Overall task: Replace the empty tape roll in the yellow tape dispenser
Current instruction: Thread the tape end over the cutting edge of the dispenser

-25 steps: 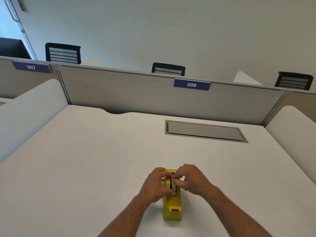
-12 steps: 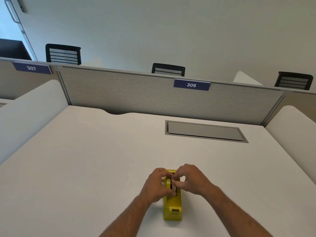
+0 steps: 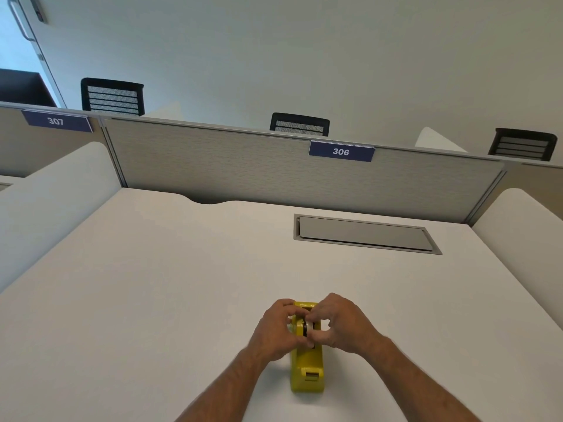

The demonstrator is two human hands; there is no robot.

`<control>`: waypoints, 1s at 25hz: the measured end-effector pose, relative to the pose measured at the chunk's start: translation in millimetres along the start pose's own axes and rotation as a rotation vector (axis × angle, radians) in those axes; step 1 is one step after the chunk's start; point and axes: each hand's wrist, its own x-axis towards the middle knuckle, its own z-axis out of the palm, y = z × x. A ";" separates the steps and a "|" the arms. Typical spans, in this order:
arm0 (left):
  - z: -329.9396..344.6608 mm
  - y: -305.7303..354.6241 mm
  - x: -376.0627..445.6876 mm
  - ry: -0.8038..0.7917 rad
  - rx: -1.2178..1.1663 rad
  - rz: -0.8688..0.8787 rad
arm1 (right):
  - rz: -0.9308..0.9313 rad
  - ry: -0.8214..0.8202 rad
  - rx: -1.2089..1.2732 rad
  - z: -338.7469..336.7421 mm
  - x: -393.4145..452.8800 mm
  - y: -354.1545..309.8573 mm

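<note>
1. Both forearms reach in from the bottom edge and meet over the yellow tape dispenser (image 3: 307, 365), which stands on the white desk (image 3: 170, 287) near its front edge, cutter end toward the person
2. Left hand (image 3: 275, 330) curls around the dispenser's left side, fingers wrapped over the top rear, thumb pressed in by the roll; it is grasping the body
3. Right hand (image 3: 342, 324) comes in from the right, fingers bent, thumb and fingertips pinching at the tape roll (image 3: 307, 327) seated in the middle of the dispenser; the roll looks pale with a dark hub beside it, and whether it is full or spent cannot be told
4. The fingers cover most of the roll and the dispenser's rear half
5. Well beyond, a grey cable hatch (image 3: 365, 234) sits flush in the desk, then the grey partition (image 3: 243, 166) with a blue "306" sign (image 3: 341, 151)
6. Black chair backs (image 3: 300, 124) show above the partition
</note>
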 end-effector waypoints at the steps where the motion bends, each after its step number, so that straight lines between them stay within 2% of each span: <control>1: -0.2 0.3 0.2 0.001 0.004 0.001 | 0.003 -0.001 0.005 0.0 0.4 -0.2; 17: -1.0 1.5 0.0 0.001 0.002 -0.001 | -0.006 -0.048 -0.025 -3.3 4.8 1.8; 25: -2.2 4.3 -1.1 0.006 0.023 0.001 | 0.007 -0.017 -0.005 0.0 6.5 2.4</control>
